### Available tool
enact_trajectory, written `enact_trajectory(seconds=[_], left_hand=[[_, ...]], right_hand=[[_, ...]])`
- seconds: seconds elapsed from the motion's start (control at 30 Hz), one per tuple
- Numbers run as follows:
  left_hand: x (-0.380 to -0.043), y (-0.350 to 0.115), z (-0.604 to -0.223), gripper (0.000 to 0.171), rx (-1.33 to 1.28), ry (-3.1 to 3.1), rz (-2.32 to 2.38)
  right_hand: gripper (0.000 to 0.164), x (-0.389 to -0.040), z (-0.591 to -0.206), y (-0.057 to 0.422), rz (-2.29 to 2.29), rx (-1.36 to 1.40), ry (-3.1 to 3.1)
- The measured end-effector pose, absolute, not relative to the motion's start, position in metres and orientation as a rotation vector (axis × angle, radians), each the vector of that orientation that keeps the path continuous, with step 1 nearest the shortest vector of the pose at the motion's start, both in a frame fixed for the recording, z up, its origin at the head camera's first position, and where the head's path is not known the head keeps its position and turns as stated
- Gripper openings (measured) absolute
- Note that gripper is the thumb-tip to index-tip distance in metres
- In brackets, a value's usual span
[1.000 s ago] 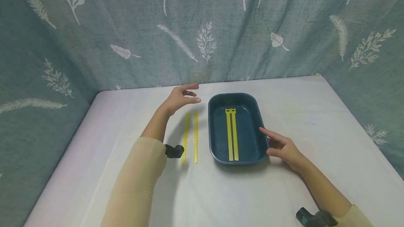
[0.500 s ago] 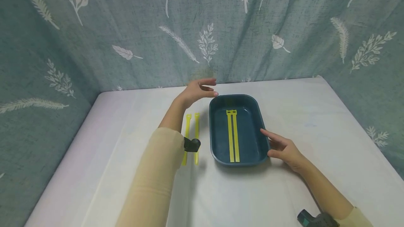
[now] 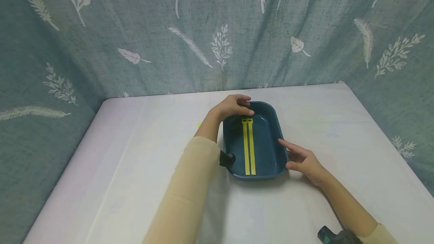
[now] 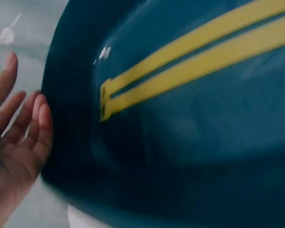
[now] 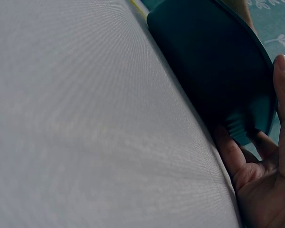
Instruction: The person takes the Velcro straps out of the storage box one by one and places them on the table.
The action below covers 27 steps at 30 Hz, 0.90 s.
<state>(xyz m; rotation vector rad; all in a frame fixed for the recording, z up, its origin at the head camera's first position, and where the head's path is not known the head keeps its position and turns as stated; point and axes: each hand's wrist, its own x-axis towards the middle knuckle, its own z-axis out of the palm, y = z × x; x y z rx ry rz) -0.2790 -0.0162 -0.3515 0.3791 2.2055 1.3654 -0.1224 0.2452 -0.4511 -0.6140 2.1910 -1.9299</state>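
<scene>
A dark teal rectangular tray [image 3: 268, 146] lies on the white surface. Inside it, two flat yellow straps with slotted heads [image 3: 249, 148] run side by side, heads at the far end. My left hand [image 3: 234, 107] hovers over the tray's far left corner, its fingers loosely bent and holding nothing. The left wrist view has that hand [image 4: 20, 137] beside the tray's end wall, near the strap heads. My right hand [image 3: 303, 161] touches the tray's right side; in the right wrist view its fingers [image 5: 232, 154] rest against the outer wall and the thumb is near the rim.
A yellow speck of another strap [image 3: 199, 125] peeks out left of my left forearm, which hides the rest. A teal leaf-patterned curtain [image 3: 203, 40] hangs behind and at both sides of the white-covered table [image 3: 145, 153]. Both wrists carry dark cameras.
My left hand has moved right, from above the two loose straps left of the tray to over its far left corner. The forearm now covers those straps. The right hand and tray stay put.
</scene>
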Motion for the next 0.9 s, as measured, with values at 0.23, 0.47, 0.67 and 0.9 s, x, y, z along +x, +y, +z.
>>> enact_trajectory(seconds=[0.23, 0.47, 0.67, 0.9], left_hand=[[-0.272, 0.003, -0.367, 0.056, 0.337, 2.296, 1.198], [-0.269, 0.006, -0.389, 0.057, 0.279, 2.414, 1.155], [-0.265, 0.013, -0.399, 0.060, 0.184, 2.503, 1.126], [-0.262, 0.022, -0.404, 0.059, 0.093, 2.528, 1.180]], right_hand=[[0.061, -0.122, -0.449, 0.245, -1.938, -0.628, 2.185], [0.061, -0.123, -0.450, 0.244, -1.954, -0.636, 2.164], [0.063, -0.124, -0.451, 0.243, -1.929, -0.618, 2.190], [0.063, -0.124, -0.451, 0.245, -1.951, -0.629, 2.169]])
